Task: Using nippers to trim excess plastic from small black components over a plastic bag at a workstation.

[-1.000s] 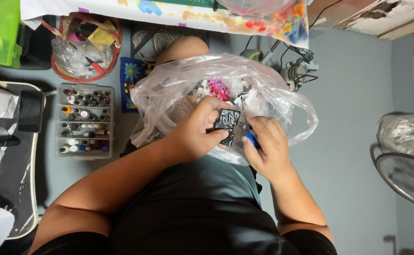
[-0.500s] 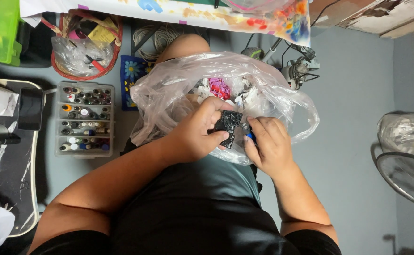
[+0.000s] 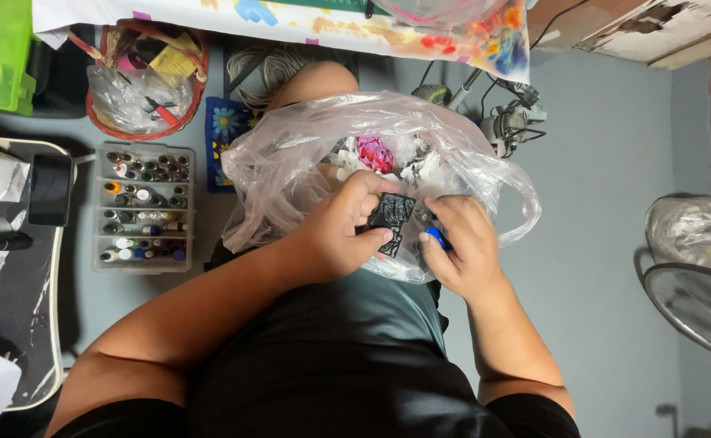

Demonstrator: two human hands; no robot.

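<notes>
While the bag [image 3: 307, 162], a thin clear plastic one, rests on the person's lap with its mouth spread wide, both hands work at its near edge. The left hand [image 3: 343, 235] has its fingers curled round a small black piece [image 3: 391, 221] with a rough, patterned face, thumb below and fingertips on top, so the grip is closed on it. The black piece sits between the two hands, just over the bag's front rim. The right hand [image 3: 461, 247] is bent close beside it, fingers folded inward over a small blue thing [image 3: 434, 237] that peeps out under the fingertips; whether it is truly pinched or only covered I cannot tell. Inside the bag lie white bits and a pink piece [image 3: 374, 152], jumbled together further from the body. One bag handle loops out to the right, past the right wrist. On the floor to the left of the lap stands a clear organiser box [image 3: 100, 243] with rows of small paint pots, and beyond it a red basket [image 3: 96, 122] holding crumpled plastic and odds and ends. A blue mat with a flower [image 3: 224, 130] shows between the basket and the bag. A paint-stained sheet [image 3: 485, 40] hangs along the top edge, with a tangle of cables [image 3: 509, 122] beneath it. At the far right sits a wire frame [image 3: 688, 300] with another clear bag above it.
</notes>
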